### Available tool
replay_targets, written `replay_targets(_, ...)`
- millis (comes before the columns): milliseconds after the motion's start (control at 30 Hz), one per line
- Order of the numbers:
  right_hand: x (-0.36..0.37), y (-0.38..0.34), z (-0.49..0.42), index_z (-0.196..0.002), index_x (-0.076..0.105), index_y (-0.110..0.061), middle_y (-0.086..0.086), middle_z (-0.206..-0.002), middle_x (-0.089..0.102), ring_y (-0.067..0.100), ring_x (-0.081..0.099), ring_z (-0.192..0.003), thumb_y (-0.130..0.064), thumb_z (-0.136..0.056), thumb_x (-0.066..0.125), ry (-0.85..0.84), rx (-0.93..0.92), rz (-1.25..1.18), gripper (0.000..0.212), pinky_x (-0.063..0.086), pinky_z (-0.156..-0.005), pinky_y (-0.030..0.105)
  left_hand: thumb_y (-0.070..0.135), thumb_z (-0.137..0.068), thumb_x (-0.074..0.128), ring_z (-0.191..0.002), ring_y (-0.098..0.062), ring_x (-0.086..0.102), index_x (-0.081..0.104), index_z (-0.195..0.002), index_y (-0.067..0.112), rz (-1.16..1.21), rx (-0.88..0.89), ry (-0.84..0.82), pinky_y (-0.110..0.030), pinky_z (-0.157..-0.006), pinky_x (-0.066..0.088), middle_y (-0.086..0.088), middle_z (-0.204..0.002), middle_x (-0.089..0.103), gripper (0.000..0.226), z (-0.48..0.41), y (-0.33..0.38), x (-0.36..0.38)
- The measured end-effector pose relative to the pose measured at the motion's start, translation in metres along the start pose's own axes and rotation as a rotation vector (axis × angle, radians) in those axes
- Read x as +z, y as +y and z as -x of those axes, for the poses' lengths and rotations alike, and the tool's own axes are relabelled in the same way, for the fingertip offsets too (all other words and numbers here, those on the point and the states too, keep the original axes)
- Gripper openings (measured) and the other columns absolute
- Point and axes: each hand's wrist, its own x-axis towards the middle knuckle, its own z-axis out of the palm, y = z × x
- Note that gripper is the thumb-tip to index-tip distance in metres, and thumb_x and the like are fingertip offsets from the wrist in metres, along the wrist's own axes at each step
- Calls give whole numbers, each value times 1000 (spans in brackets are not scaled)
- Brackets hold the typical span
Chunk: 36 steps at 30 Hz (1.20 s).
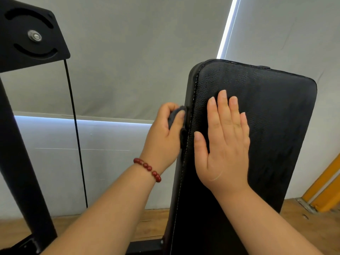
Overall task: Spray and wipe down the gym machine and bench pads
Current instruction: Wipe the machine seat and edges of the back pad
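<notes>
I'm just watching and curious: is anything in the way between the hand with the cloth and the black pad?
Nothing visible. The left hand holds the cloth right against the pad along its left edge. The right hand lies flat on the pad's front, beside the cloth, not between them.

Under the right hand the bench pad is black and pebble-grained, with a pale stitched line along its edge. The cloth in the left hand is dark grey, and the bracelet at its wrist is dark red. Left of that hand, the machine frame is black.
</notes>
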Motion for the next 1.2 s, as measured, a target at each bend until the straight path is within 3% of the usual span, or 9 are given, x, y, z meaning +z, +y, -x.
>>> replay_targets(167,0,2,1,-149,29,-7,12,-157,24,28,18,-149,-28,-99,38,11,-18,-30,55,12,-121,44,37,-93,46,-74,-3,55,51,-93,36,-83,71,-76,-23,-67,45,14,-85,58,5,46,-35,-11)
replay_targets(300,0,2,2,-147,32,-6,13,-156,27,29,21,-148,-28,-99,39,26,-26,-22,54,14,-121,46,35,-93,46,-68,0,54,49,-88,41,-46,95,-1,-18,-64,45,16,-77,56,9,14,-15,-6)
replay_targets(433,-1,3,3,-147,31,-7,11,-155,25,29,21,-148,-29,-99,40,18,-38,-27,54,16,-120,47,28,-96,46,-70,5,53,46,-89,34,-7,150,62,-9,-66,41,15,-79,54,8,2,-4,3)
replay_targets(633,-1,3,4,-147,32,-6,13,-155,26,29,21,-147,-29,-98,41,20,-39,-18,54,16,-120,47,51,-90,40,-71,-9,53,44,-91,55,-75,109,-61,-22,-65,43,4,-84,54,6,53,-34,-6)
replay_targets(867,-1,-1,6,-148,29,-4,13,-156,22,28,21,-148,-30,-98,38,9,-49,53,57,18,-120,46,32,-96,46,-83,-6,53,43,-92,39,-85,221,105,-15,-77,42,10,-91,53,8,6,-6,3)
replay_targets(1100,0,-1,8,-148,24,-3,12,-156,20,27,18,-148,-29,-99,37,-18,-33,37,57,15,-121,45,46,-91,39,-89,-10,57,45,-93,42,-67,125,-10,-14,-76,43,4,-98,58,7,29,-36,-4)
replay_targets(1200,-1,-2,7,-149,22,-3,12,-156,19,27,16,-149,-29,-99,36,-30,-29,45,58,14,-121,46,41,-94,44,-85,-6,57,46,-91,42,-41,88,-12,-13,-73,44,5,-96,58,3,24,-28,-5)
